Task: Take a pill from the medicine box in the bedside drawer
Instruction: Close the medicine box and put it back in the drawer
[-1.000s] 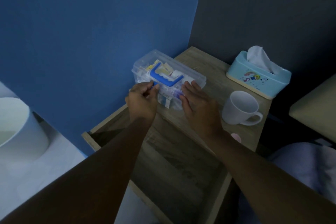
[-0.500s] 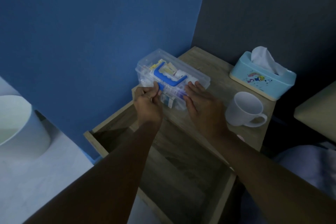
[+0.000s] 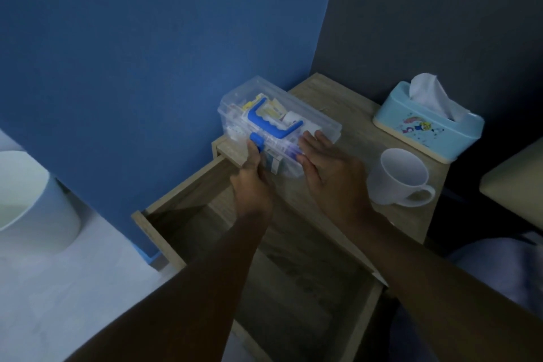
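Head view: the clear plastic medicine box with a blue handle (image 3: 279, 123) sits at the left edge of the wooden tabletop (image 3: 361, 126), hard against the blue wall (image 3: 147, 53), centre frame. The left hand (image 3: 252, 182) pinches the blue latch (image 3: 256, 139) on its near side; the right hand (image 3: 329, 173) lies spread flat against its right front. Below, the open wooden drawer (image 3: 293, 273) gapes wide. A white mug (image 3: 399, 176) stands just right of the right hand, a light-blue tissue box (image 3: 426, 126) beyond it, well apart from the medicine box.
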{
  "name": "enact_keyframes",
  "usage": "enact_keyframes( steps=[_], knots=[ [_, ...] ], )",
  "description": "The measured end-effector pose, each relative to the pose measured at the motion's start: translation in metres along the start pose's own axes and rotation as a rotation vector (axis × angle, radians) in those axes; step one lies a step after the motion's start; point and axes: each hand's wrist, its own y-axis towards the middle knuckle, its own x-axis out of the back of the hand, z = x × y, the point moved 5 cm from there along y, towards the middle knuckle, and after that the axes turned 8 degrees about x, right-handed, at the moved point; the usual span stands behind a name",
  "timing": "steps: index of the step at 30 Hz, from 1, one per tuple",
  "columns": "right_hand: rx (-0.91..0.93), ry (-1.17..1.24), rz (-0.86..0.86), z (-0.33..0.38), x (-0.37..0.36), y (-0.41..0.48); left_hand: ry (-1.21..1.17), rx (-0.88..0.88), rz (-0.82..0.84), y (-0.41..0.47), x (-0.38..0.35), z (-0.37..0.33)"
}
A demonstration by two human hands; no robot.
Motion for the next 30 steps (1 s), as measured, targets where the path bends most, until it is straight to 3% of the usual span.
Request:
enact_keyframes(
  steps=[7,13,19,25,30],
  knots=[
    [-0.006,0.045,-0.014,-0.001,0.001,-0.001,-0.025,-0.012,0.235,0.0,-0.001,0.009],
    [-0.1,0.095,0.004,0.007,0.002,-0.001,0.0,-0.069,0.078,0.031,0.035,-0.026],
    [-0.407,0.326,-0.106,0.002,-0.004,-0.002,0.333,-0.242,0.108,0.083,0.049,-0.07],
    [-0.508,0.356,-0.01,-0.01,-0.023,0.005,0.507,-0.139,0.199,0.121,0.04,-0.072],
    [-0.517,0.419,-0.072,-0.01,-0.032,0.003,0.439,-0.028,0.21,0.134,0.035,-0.053]
  ],
)
